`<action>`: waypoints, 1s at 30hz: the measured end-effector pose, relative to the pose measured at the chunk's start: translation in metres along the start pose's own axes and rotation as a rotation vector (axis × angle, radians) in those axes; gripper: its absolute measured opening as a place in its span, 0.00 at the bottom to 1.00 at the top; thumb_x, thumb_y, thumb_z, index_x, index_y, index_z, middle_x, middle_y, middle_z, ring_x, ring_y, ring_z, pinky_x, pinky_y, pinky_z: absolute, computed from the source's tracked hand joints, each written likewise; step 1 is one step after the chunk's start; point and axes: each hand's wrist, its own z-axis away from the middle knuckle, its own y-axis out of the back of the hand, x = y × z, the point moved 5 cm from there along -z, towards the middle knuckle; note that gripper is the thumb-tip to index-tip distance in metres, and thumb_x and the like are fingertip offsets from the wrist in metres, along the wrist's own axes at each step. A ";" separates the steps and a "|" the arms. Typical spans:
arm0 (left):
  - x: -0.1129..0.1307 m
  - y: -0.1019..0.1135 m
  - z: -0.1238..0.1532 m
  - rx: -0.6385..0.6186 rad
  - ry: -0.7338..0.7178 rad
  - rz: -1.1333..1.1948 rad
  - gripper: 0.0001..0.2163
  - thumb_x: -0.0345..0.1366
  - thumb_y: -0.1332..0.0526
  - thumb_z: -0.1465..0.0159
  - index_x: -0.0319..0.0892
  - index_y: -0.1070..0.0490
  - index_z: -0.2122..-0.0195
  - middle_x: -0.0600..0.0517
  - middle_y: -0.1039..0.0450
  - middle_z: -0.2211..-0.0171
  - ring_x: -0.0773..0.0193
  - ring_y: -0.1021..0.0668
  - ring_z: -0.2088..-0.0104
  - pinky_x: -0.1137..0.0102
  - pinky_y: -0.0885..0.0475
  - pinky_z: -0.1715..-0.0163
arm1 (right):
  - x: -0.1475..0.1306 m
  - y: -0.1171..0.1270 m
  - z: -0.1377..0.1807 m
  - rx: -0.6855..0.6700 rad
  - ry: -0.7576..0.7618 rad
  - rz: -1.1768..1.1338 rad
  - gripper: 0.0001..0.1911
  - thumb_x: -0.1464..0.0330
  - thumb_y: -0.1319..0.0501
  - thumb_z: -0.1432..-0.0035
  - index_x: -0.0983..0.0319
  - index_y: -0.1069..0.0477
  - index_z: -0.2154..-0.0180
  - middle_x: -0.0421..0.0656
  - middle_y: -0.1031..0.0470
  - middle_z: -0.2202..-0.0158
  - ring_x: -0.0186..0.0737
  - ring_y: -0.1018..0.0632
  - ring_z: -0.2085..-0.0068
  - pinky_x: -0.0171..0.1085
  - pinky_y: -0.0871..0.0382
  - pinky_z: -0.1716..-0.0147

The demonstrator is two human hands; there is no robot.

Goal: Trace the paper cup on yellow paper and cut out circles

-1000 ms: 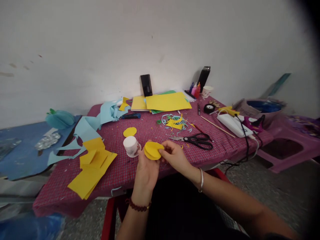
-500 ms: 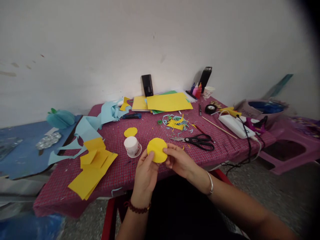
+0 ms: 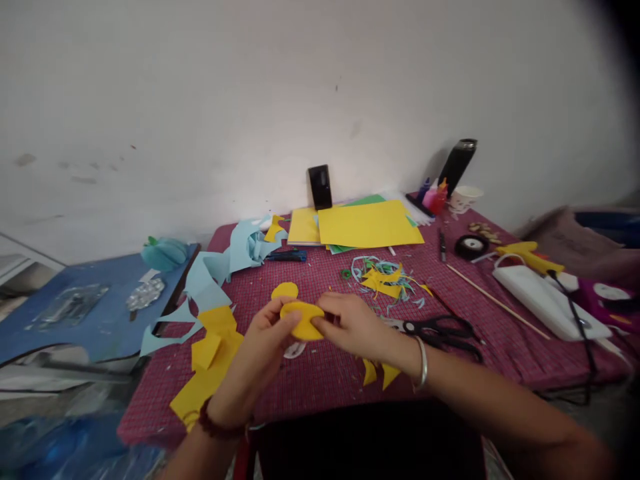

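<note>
Both my hands hold a yellow paper circle (image 3: 301,319) above the near middle of the red checked table (image 3: 325,373). My left hand (image 3: 260,350) pinches its left edge and my right hand (image 3: 350,327) pinches its right edge; the disc is tilted nearly flat. A small white cup (image 3: 295,349) peeks out below the hands, mostly hidden. Another yellow circle (image 3: 285,291) lies on the cloth just beyond. Black scissors (image 3: 440,328) lie right of my right hand.
Yellow paper pieces (image 3: 210,360) lie at the left, light blue offcuts (image 3: 220,267) behind them, yellow sheets (image 3: 367,223) and a black phone (image 3: 320,187) at the back. A glue gun (image 3: 525,255), white pouch (image 3: 545,300), stick (image 3: 495,301), tape roll (image 3: 471,247) and bottles (image 3: 435,195) sit right.
The view has moved closer and shifted. The yellow circle went from facing me upright to tilted nearly flat, lower over the cup, with both hands still pinching it.
</note>
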 end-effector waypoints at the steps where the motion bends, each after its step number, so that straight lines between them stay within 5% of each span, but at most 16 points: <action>1: 0.010 0.003 -0.013 -0.020 0.011 0.024 0.12 0.35 0.29 0.49 0.39 0.25 0.65 0.52 0.23 0.68 0.68 0.22 0.71 0.75 0.26 0.71 | 0.006 0.001 -0.017 -0.036 -0.028 -0.030 0.09 0.74 0.42 0.44 0.63 0.36 0.76 0.36 0.38 0.77 0.31 0.36 0.74 0.32 0.45 0.73; 5: 0.043 0.022 -0.069 -0.026 -0.011 0.029 0.14 0.33 0.29 0.52 0.37 0.25 0.64 0.48 0.21 0.62 0.65 0.20 0.64 0.71 0.24 0.59 | 0.037 -0.013 -0.086 -0.166 -0.085 -0.147 0.07 0.76 0.47 0.42 0.64 0.31 0.68 0.38 0.30 0.74 0.31 0.30 0.74 0.30 0.38 0.74; 10: 0.055 0.061 -0.125 0.141 0.002 -0.331 0.09 0.35 0.31 0.51 0.37 0.28 0.73 0.54 0.26 0.79 0.73 0.27 0.81 0.78 0.32 0.79 | 0.073 -0.035 -0.130 -0.269 -0.127 -0.124 0.10 0.77 0.49 0.41 0.65 0.31 0.63 0.40 0.25 0.71 0.31 0.27 0.74 0.31 0.33 0.73; 16: 0.055 0.117 -0.148 0.229 0.114 -0.512 0.09 0.32 0.32 0.54 0.38 0.29 0.73 0.54 0.27 0.79 0.70 0.28 0.81 0.77 0.35 0.81 | 0.092 -0.038 -0.120 -0.312 -0.061 0.095 0.10 0.76 0.39 0.46 0.65 0.28 0.59 0.48 0.26 0.60 0.45 0.26 0.58 0.45 0.35 0.54; 22: 0.039 0.148 -0.148 0.225 0.215 -0.622 0.15 0.26 0.34 0.58 0.38 0.27 0.66 0.56 0.29 0.81 0.69 0.31 0.84 0.76 0.42 0.86 | 0.083 -0.072 -0.099 -0.403 0.147 0.501 0.34 0.58 0.31 0.51 0.66 0.35 0.46 0.54 0.31 0.49 0.54 0.31 0.49 0.50 0.36 0.50; 30: 0.029 0.155 -0.142 0.272 0.169 -0.455 0.09 0.25 0.39 0.58 0.38 0.28 0.74 0.53 0.27 0.77 0.69 0.28 0.79 0.76 0.34 0.79 | 0.091 -0.097 -0.088 -0.434 0.199 0.670 0.14 0.72 0.44 0.37 0.71 0.32 0.51 0.62 0.34 0.44 0.56 0.31 0.43 0.49 0.36 0.47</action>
